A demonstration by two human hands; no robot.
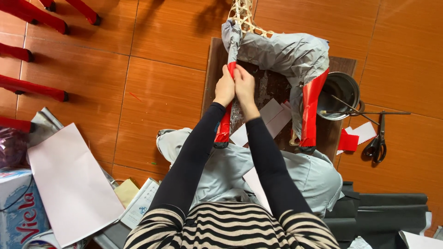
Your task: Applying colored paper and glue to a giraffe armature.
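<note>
Here, nearest the body, both black-sleeved arms reach straight ahead over the lap. The left hand (224, 88) and the right hand (243, 85) meet side by side, touching, both closed around the front leg (224, 123) of a paper-covered animal figure (288, 55). The leg's long axis runs from the hands back toward the body, red strip below the hands, grey paper above them; neither hand is clearly nearer. To the right of the hands stands the figure's other red leg (310, 113), and beyond that a metal bowl (341, 90) with sticks and a pair of scissors (377, 145). Beyond the hands, bare wicker framework (243, 16) rises from the grey paper.
</note>
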